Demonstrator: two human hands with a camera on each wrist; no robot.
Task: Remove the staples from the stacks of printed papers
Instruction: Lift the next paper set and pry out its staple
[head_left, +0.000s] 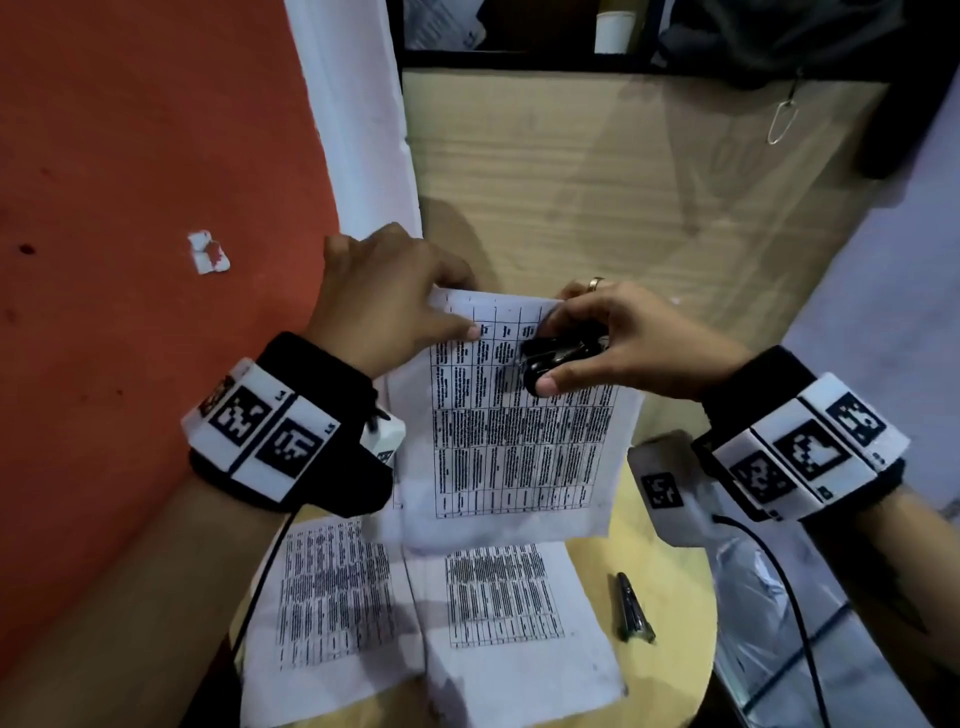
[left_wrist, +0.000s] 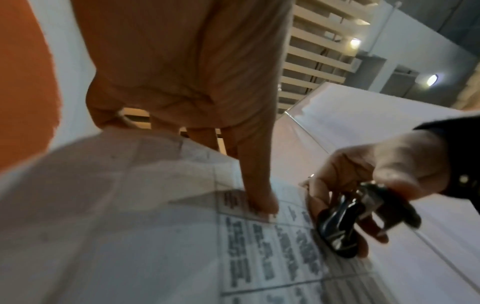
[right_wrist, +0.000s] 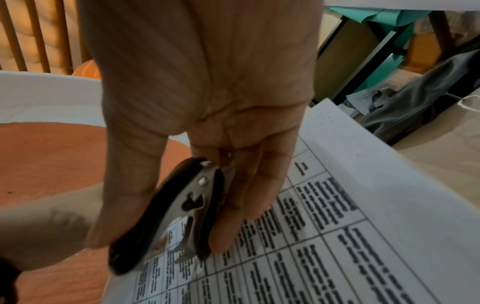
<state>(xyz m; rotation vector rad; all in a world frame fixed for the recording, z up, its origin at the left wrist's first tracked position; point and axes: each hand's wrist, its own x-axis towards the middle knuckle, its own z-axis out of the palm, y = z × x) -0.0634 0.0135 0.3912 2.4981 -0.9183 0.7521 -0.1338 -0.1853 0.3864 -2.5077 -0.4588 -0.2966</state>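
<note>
Nearest me, two loose printed sheets are lying flat on the round wooden table, with a dark clip-like tool resting just to their right. Above them I am holding up a stapled stack of papers. My left hand is pinching its top left corner, thumb pressing the printed face. My right hand is clenching a black staple remover against the sheet near its top edge. Farther off, a wooden desk panel is standing.
</note>
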